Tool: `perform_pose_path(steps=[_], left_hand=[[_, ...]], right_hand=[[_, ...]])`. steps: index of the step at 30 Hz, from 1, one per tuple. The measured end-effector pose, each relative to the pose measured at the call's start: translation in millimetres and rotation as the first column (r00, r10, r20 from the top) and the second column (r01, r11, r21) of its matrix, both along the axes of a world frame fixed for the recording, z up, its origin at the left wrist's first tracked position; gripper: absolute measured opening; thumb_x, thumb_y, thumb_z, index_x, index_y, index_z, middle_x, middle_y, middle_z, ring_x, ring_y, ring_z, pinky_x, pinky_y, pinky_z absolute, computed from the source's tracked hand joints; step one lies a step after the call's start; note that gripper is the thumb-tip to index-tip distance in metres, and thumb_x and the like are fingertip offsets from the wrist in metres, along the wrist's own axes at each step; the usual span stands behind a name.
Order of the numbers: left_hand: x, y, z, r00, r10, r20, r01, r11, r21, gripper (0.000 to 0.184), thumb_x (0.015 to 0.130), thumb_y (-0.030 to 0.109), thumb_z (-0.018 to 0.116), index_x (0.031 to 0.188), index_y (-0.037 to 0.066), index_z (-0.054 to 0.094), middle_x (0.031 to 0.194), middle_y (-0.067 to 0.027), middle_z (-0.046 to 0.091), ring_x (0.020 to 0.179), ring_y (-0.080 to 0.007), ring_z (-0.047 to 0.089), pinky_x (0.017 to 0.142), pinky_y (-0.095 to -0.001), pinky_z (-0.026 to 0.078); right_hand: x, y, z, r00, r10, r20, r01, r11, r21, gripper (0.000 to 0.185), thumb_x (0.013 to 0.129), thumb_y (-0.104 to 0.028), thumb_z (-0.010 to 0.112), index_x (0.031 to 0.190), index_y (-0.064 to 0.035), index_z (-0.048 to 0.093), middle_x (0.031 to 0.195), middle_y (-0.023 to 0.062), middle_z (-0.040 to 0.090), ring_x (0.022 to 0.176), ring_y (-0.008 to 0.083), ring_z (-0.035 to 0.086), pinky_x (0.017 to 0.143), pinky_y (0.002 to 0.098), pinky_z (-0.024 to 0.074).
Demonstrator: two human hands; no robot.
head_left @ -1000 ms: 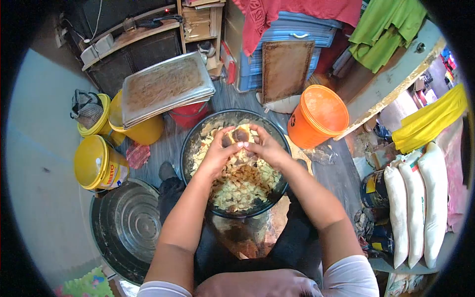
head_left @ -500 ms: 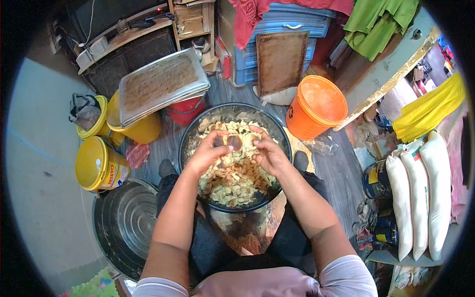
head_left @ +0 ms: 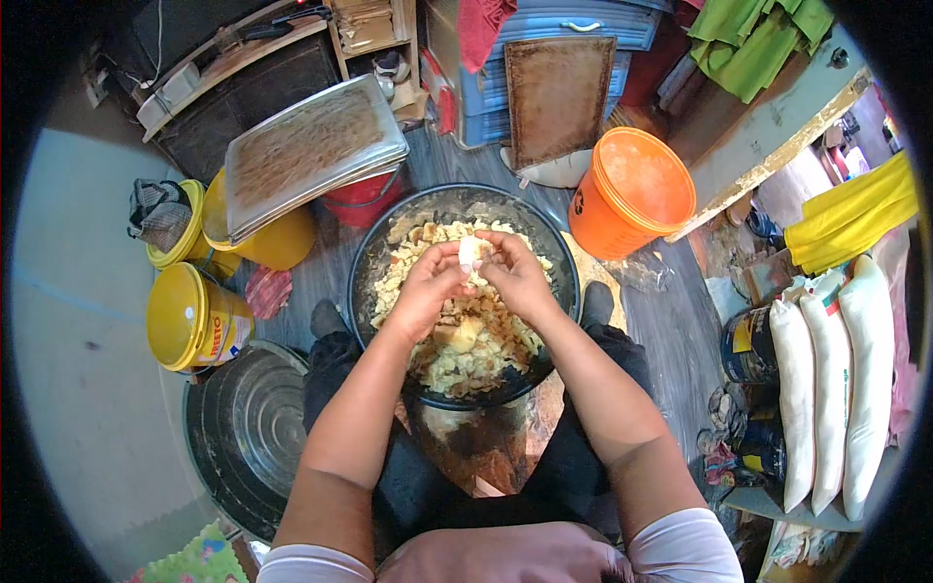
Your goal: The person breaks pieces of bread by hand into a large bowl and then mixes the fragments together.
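A wide dark basin (head_left: 358, 291) stands between my knees, filled with torn, crumbled bread (head_left: 466, 364). Above the middle of the basin, my right hand (head_left: 515, 274) pinches a pale piece of bread (head_left: 474, 253) between thumb and fingers. My left hand (head_left: 431, 289) is closed at the other side of the same piece, its fingertips against it. A larger yellowish chunk (head_left: 468, 334) with a brown crust lies on the crumbs just below my hands.
Stacked metal trays (head_left: 311, 155) rest over yellow and red buckets at the left. An orange bucket (head_left: 634, 194) stands right of the basin. A round dark lid or tub (head_left: 243, 437) sits at lower left, and long white sacks (head_left: 865, 379) at right.
The brown-crusted piece between my hands has given way to a pale piece held closer together. A larger chunk now lies on the crumbs below. The view has shifted slightly.
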State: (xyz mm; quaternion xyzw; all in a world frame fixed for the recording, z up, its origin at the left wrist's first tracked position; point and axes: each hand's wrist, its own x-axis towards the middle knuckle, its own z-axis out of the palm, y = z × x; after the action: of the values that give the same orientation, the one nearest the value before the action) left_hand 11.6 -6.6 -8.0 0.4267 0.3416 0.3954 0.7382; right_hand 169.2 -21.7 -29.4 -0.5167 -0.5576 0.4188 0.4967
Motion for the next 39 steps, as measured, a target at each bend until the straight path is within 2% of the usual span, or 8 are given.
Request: perform_pose_path(steps=[8,13,17,22,27,32,35,39], left_hand=[[-8.4,5.3,-14.9,0.991,0.071,-0.117,-0.049,0.983,0.175,0.027,0.08,0.002,0.056,0.105,0.005,0.047,0.091,-0.0032,0.056,0.074,-0.0075,0.052,0.062,-0.0208,0.042],[-9.0,5.4,-9.6,0.979,0.131,0.155,-0.131,0.991,-0.008,0.033,0.076,-0.005,0.047,0.106,0.006,0.049,0.096,-0.0022,0.056,0.078,-0.0075,0.052,0.064,-0.0202,0.042],[-6.5,1.0,6.2,0.971,0.135,0.196,-0.124,0.99,-0.066,0.035,0.075,-0.004,0.048,0.109,0.006,0.048,0.104,-0.0056,0.052,0.085,-0.0119,0.054,0.071,-0.0271,0.047],[-6.0,3.1,-4.6,0.987,0.161,0.007,-0.16,0.977,0.141,0.035,0.074,-0.004,0.048,0.106,0.008,0.043,0.097,-0.0047,0.049,0.081,-0.013,0.054,0.067,-0.0275,0.048],[-3.0,3.8,-8.6,0.974,0.206,0.092,-0.214,0.973,0.089,0.03,0.076,-0.003,0.048,0.103,0.007,0.039,0.091,-0.0072,0.05,0.074,-0.0143,0.054,0.062,-0.0279,0.05],[-2.2,3.4,-1.9,0.945,0.239,0.225,-0.21,0.967,-0.146,0.029,0.079,0.003,0.046,0.106,0.008,0.037,0.088,-0.0085,0.051,0.069,-0.0157,0.053,0.056,-0.0296,0.05],[-2.2,8.4,-13.3,0.924,0.165,0.345,-0.099,0.975,-0.2,0.025,0.081,0.006,0.045,0.105,0.009,0.039,0.087,-0.0071,0.052,0.069,-0.0155,0.054,0.053,-0.0304,0.049],[1.6,7.3,-0.5,0.949,0.184,0.255,-0.136,0.972,-0.193,0.028,0.081,0.012,0.049,0.108,0.009,0.042,0.093,-0.0044,0.053,0.075,-0.0161,0.055,0.057,-0.0321,0.049]], right_hand=[[-2.8,-5.8,21.2,0.961,0.067,-0.268,-0.097,0.99,-0.102,0.024,0.081,0.002,0.051,0.105,0.0017,0.055,0.084,0.0043,0.059,0.075,0.0085,0.056,0.067,0.0198,0.0453],[-4.3,-5.8,26.2,0.799,-0.067,-0.598,-0.128,0.952,-0.277,0.022,0.081,0.003,0.046,0.1,0.0005,0.056,0.088,0.0039,0.056,0.072,0.0079,0.055,0.066,0.0198,0.0459],[-8.0,-0.4,13.5,0.819,-0.122,-0.561,-0.005,0.976,-0.219,0.026,0.079,0.004,0.047,0.104,-0.0008,0.056,0.098,0.0044,0.054,0.086,0.0115,0.055,0.076,0.0239,0.0456],[-10.9,-2.8,16.7,0.991,0.077,0.106,-0.096,0.978,0.184,0.039,0.073,-0.006,0.061,0.11,-0.0019,0.054,0.106,0.01,0.053,0.096,0.0244,0.055,0.084,0.0325,0.0436],[-17.7,-4.2,11.8,0.986,0.002,0.167,-0.023,0.991,0.129,0.035,0.072,-0.009,0.066,0.104,-0.0016,0.055,0.094,0.0106,0.058,0.087,0.0245,0.057,0.082,0.0324,0.0443],[-18.0,-4.5,29.5,0.891,0.108,-0.441,-0.214,0.957,-0.199,0.016,0.076,-0.006,0.067,0.084,-0.0033,0.053,0.08,0.0043,0.058,0.076,0.0123,0.056,0.069,0.0249,0.0455],[-22.4,-4.7,29.8,0.877,-0.015,-0.481,-0.163,0.931,-0.326,0.018,0.075,-0.009,0.069,0.077,-0.0038,0.052,0.074,0.0027,0.057,0.074,0.0119,0.054,0.068,0.0252,0.0444],[-17.4,2.9,18.6,0.998,-0.062,-0.03,0.065,0.993,0.099,0.018,0.078,-0.01,0.067,0.078,-0.0051,0.049,0.08,0.0023,0.055,0.072,0.0105,0.051,0.068,0.0245,0.043]])
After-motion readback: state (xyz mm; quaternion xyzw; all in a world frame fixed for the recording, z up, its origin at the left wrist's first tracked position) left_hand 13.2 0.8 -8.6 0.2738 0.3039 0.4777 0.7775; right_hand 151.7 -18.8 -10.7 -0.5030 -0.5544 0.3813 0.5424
